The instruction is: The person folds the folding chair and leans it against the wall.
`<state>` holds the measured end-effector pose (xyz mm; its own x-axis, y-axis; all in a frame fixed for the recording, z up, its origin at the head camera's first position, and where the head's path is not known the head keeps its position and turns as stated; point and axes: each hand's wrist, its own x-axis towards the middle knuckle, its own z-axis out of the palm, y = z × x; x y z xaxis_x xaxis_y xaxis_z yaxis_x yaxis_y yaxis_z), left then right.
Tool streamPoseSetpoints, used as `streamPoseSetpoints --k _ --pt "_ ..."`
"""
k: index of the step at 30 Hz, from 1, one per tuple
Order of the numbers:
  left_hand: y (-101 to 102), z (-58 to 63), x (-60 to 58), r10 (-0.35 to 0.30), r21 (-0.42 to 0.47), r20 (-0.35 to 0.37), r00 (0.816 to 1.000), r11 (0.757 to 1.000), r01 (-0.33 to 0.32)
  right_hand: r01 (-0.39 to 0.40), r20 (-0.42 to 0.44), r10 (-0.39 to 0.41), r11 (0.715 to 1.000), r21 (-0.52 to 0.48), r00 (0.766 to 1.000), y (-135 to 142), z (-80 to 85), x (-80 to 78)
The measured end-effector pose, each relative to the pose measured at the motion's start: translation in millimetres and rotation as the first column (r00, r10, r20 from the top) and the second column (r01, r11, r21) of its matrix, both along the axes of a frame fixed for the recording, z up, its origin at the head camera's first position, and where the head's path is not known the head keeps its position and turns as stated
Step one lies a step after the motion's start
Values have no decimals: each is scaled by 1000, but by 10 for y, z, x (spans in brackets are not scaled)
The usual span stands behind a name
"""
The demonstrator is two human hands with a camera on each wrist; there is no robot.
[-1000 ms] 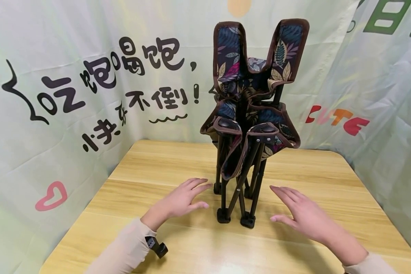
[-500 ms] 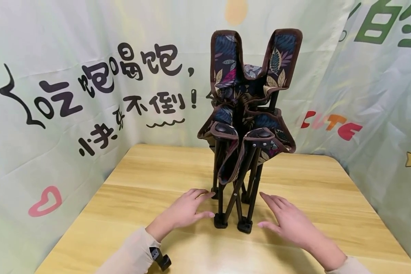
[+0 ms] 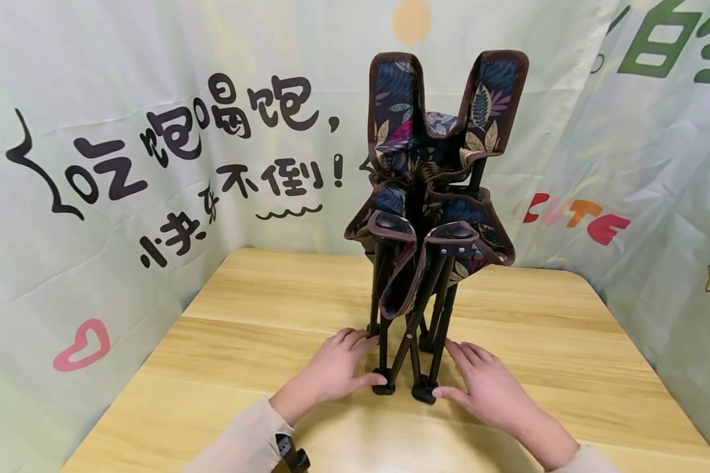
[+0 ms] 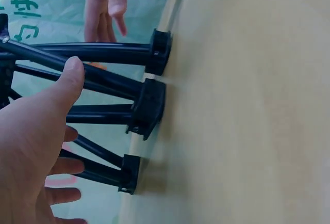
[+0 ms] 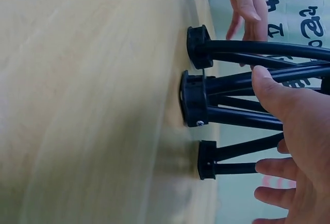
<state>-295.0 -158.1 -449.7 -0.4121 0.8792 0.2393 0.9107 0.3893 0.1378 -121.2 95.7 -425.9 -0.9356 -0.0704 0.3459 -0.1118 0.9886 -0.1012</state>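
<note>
A folded camping chair [image 3: 464, 209] stands upright on the table, its dark leaf-patterned fabric with brown edging bunched above. Its thin black legs [image 3: 410, 336] cross and end in black plastic feet [image 3: 424, 392]. My left hand [image 3: 333, 369] is at the lower legs on the left, thumb by the front left foot. On the other side, my right hand [image 3: 492, 389] has its thumb by the front right foot. Both hands have loosely extended fingers spread around the legs. In the wrist views each thumb [image 4: 71, 74] overlaps a leg [image 5: 242, 82]; whether they touch, I cannot tell.
The wooden table [image 3: 260, 295] has rounded back corners. A pale printed cloth [image 3: 171, 52] with lettering hangs behind it and along the sides. A black strap device [image 3: 292, 453] sits on the left wrist.
Both hands have moved inward to the chair's lower legs, one from each side. The chair still stands in the same place; the head view has shifted slightly.
</note>
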Motion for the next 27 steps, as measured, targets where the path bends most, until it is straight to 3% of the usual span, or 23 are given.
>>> streamPoseSetpoints --k 14,19,27 --pt "97 -151 138 78 47 -144 986 996 -72 66 -27 -65 996 58 998 -105 -165 -47" --pt "134 -185 164 101 106 -228 968 991 -79 78 -93 -69 992 98 993 -151 -249 -75" --pt "206 -189 183 105 159 -300 948 986 -59 112 -236 -83 988 111 968 -204 -315 -129"
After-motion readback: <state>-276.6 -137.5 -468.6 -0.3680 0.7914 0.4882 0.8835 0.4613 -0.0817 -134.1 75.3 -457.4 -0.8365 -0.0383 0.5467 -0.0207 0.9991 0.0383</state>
